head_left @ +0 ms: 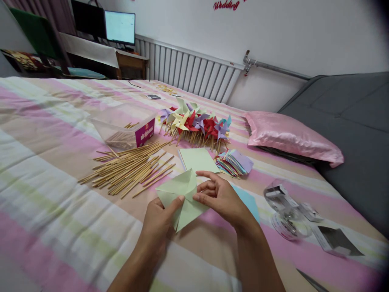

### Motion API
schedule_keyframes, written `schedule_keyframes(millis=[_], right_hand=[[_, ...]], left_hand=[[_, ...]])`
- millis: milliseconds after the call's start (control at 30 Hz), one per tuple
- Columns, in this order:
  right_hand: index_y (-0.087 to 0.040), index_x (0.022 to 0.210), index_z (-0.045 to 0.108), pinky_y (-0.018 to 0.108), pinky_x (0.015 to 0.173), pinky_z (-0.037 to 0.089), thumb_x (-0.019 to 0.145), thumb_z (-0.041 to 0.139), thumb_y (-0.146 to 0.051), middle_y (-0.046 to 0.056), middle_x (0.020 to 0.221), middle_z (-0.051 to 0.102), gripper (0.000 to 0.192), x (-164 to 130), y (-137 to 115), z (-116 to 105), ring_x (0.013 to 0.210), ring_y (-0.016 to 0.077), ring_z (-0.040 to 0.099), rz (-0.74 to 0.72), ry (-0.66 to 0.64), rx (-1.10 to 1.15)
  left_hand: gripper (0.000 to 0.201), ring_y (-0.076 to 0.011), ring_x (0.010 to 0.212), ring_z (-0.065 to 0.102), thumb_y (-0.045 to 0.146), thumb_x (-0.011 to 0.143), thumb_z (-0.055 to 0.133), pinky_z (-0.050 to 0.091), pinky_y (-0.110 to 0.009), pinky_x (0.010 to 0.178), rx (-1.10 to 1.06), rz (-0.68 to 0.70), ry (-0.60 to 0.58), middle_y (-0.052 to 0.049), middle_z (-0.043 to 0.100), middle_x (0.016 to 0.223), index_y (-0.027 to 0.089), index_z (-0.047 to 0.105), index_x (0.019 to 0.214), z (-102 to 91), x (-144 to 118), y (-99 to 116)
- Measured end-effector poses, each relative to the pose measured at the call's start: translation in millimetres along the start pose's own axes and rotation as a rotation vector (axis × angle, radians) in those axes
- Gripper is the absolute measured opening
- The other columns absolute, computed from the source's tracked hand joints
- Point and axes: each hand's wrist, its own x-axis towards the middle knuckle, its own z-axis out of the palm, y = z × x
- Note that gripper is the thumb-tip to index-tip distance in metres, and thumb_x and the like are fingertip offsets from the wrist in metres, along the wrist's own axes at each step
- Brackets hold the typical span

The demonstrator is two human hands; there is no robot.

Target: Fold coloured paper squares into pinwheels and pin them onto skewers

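A pale green paper pinwheel (185,217), with cut flaps folded in toward its middle, is held above the bed. My left hand (162,217) grips it from the left, the thumb pressed near its centre and the other fingers behind it. At its right side, my right hand (220,196) has the thumb and curled fingers on the paper, while the index finger reaches along the top. A stack of pale green paper squares (199,159) lies just beyond. Partly hidden behind my right hand is a light blue sheet (247,202).
Thin wooden sticks (127,172) lie left, before a clear plastic box (121,136). Behind the stack are finished multicoloured pinwheels (197,121) on sticks. Coloured paper pieces (234,163), a clear round container (290,225), small boxes (334,241) and a pink pillow (291,136) are rightward.
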Motion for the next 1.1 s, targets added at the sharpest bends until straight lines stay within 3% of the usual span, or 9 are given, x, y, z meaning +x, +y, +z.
schedule_keyframes(millis=[167, 367, 667, 1100], right_hand=[[-0.014, 0.089, 0.068, 0.027, 0.07, 0.048, 0.07, 0.074, -0.033, 0.005, 0.08, 0.068, 0.028, 0.1, 2.9, -0.5, 0.074, 0.0151, 0.064, 0.03, -0.11, 0.164], [-0.014, 0.074, 0.069, 0.022, 0.059, 0.044, 0.066, 0.076, -0.032, 0.001, 0.069, 0.067, 0.021, 1.8, 2.1, -1.2, 0.06, 0.0107, 0.059, 0.047, -0.073, 0.198], [-0.013, 0.077, 0.069, 0.023, 0.06, 0.044, 0.058, 0.081, -0.031, 0.001, 0.071, 0.068, 0.028, 3.9, 6.8, -2.1, 0.062, 0.0119, 0.059, 0.073, -0.041, 0.211], [-0.013, 0.077, 0.068, 0.022, 0.057, 0.042, 0.059, 0.08, -0.029, 0.001, 0.071, 0.067, 0.027, 3.7, 7.3, -2.3, 0.06, 0.0109, 0.057, 0.061, -0.009, 0.194]], left_hand=[[0.022, -0.0067, 0.035, 0.042, 0.029, 0.054, 0.08, 0.039, -0.02, 0.042, 0.02, -0.011, 0.027, 0.003, 0.056, 0.043, 0.014, 0.065, 0.056, 6.7, -7.3, 6.8], [0.021, -0.0102, 0.042, 0.051, 0.029, 0.053, 0.081, 0.04, -0.021, 0.045, 0.02, 0.01, -0.004, -0.002, 0.065, 0.054, 0.013, 0.07, 0.063, 7.6, -8.6, 6.1], [0.033, -0.0179, 0.057, 0.062, 0.031, 0.053, 0.081, 0.046, -0.026, 0.054, 0.013, 0.042, -0.046, -0.006, 0.071, 0.068, 0.013, 0.074, 0.08, 8.3, -8.4, 1.8], [0.037, -0.0211, 0.063, 0.063, 0.029, 0.054, 0.081, 0.048, -0.029, 0.061, 0.024, 0.032, -0.078, -0.01, 0.072, 0.073, 0.01, 0.074, 0.085, 9.2, -10.2, 3.9]])
